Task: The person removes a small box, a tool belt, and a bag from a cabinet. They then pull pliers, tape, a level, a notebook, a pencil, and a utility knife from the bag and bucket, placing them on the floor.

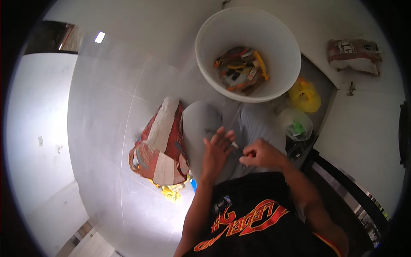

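My left hand (pixel 217 150) is raised over my grey trousers, palm up with its fingers apart, and nothing rests in it. Beside it, my right hand (pixel 262 154) is curled round a small thing with a red part (pixel 251 153). A short pale tip (pixel 234 145) shows between the two hands; what it belongs to is too small to tell. Past my knees stands a big white bucket (pixel 248 95) with several tools and yellow and orange pieces (pixel 246 70) at its bottom. Left of my legs lies a red and white woven sack (pixel 160 150).
Yellow plastic (pixel 171 192) lies by the sack on the grey tiled floor (pixel 107 128). To the right of the bucket are a yellow bag (pixel 305 96) and a clear bag (pixel 296 124) with something green. A brown and white packet (pixel 354 55) sits on a white surface at the upper right.
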`<state>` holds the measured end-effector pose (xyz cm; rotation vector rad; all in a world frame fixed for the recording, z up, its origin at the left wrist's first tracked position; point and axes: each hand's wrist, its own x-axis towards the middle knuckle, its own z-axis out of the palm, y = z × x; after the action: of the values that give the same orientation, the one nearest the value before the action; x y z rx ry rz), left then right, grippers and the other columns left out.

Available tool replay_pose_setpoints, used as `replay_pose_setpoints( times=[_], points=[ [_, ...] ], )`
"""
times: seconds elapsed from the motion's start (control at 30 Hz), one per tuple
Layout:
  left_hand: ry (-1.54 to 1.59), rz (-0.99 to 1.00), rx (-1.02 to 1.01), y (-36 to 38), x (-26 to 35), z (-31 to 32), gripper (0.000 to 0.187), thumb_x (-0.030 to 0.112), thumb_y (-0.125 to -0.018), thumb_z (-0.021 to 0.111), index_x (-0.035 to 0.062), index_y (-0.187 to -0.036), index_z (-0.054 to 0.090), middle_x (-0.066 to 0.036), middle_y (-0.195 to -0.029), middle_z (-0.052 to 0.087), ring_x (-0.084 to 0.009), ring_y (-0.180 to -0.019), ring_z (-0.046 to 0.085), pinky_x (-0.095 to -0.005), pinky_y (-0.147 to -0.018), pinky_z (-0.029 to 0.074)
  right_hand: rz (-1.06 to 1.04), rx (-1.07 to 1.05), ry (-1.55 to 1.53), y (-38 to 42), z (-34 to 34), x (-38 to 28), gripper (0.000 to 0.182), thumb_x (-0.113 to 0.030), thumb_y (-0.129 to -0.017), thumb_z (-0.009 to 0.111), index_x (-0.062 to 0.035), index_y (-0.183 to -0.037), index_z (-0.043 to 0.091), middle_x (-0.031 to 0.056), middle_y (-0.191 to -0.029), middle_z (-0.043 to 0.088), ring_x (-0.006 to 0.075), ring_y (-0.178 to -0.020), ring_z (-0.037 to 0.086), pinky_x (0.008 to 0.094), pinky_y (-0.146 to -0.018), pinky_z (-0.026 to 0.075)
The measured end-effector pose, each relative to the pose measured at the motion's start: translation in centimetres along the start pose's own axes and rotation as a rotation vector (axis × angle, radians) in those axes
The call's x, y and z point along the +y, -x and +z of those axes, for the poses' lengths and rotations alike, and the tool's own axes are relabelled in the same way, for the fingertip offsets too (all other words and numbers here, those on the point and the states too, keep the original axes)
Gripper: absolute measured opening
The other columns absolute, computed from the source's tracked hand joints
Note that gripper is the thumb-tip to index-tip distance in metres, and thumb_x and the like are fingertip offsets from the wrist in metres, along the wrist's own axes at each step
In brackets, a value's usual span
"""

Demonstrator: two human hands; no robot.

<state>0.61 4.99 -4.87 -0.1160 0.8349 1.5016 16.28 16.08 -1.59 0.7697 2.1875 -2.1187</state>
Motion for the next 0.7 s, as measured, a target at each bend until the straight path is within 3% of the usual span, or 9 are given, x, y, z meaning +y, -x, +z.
replay_pose_setpoints(
  times=[0.03,0.1,0.2,0.27,0.47,0.7],
  points=[
    [0.005,0.002,0.017,0.1,0.0,-0.3,0.058,0.050,-0.093,0.033,0.0027,-0.127,0.040,-0.013,-0.117,0.052,-0.0252,-0.113,0.047,-0.0425,-0.096,0.036,0.058,-0.006,-0.054,-0.1,-0.6,-0.2,0.027,-0.018,-0.074,0.066,0.0012,-0.060,0.054,0.0027,-0.048,0.043,0.0067,-0.047,0.038,0.0258,-0.046,0.033],
    [-0.027,0.011,-0.136,0.0,0.0,-1.4,0.062,0.051,-0.093,0.032,0.0036,-0.132,0.035,-0.015,-0.130,0.044,-0.0251,-0.121,0.041,-0.0436,-0.099,0.035,0.114,-0.020,-0.103,-0.1,-1.1,-0.2,0.026,-0.018,-0.075,0.065,0.0008,-0.060,0.054,0.0001,-0.048,0.042,0.0043,-0.049,0.037,0.0245,-0.046,0.031],
    [-0.019,0.006,-0.121,0.1,-0.5,-2.4,0.060,0.047,-0.093,0.039,0.0036,-0.133,0.034,-0.017,-0.132,0.042,-0.0264,-0.120,0.041,-0.0441,-0.100,0.034,0.110,-0.031,-0.077,-0.3,-1.2,-0.3,0.027,-0.016,-0.077,0.065,0.0006,-0.059,0.054,-0.0034,-0.049,0.041,0.0022,-0.050,0.036,0.0230,-0.045,0.029],
    [-0.067,0.021,-0.144,0.1,-0.5,-2.5,0.058,0.044,-0.092,0.042,0.0033,-0.133,0.034,-0.017,-0.132,0.042,-0.0264,-0.122,0.040,-0.0442,-0.100,0.034,0.200,0.037,0.029,-0.7,-1.1,-0.8,0.028,-0.020,-0.076,0.063,0.0038,-0.063,0.056,0.0048,-0.048,0.043,0.0088,-0.048,0.039,0.0283,-0.047,0.033],
    [-0.172,0.047,-0.109,0.6,-0.6,-1.6,0.056,0.033,-0.092,0.048,0.0022,-0.135,0.030,-0.016,-0.136,0.037,-0.0267,-0.126,0.037,-0.0436,-0.101,0.033,0.180,0.172,0.212,-4.4,-0.5,2.0,0.029,-0.023,-0.077,0.061,0.0040,-0.066,0.058,0.0128,-0.052,0.051,0.0187,-0.047,0.046,0.0336,-0.049,0.037],
    [-0.220,0.121,-0.101,1.5,-0.3,-1.8,0.053,0.030,-0.093,0.046,0.0015,-0.135,0.028,-0.017,-0.137,0.036,-0.0276,-0.127,0.036,-0.0416,-0.102,0.033,0.207,0.121,0.300,-8.1,-0.4,4.6,0.029,-0.023,-0.076,0.060,0.0041,-0.067,0.060,0.0135,-0.056,0.055,0.0206,-0.052,0.055,0.0337,-0.052,0.041]
  ],
)
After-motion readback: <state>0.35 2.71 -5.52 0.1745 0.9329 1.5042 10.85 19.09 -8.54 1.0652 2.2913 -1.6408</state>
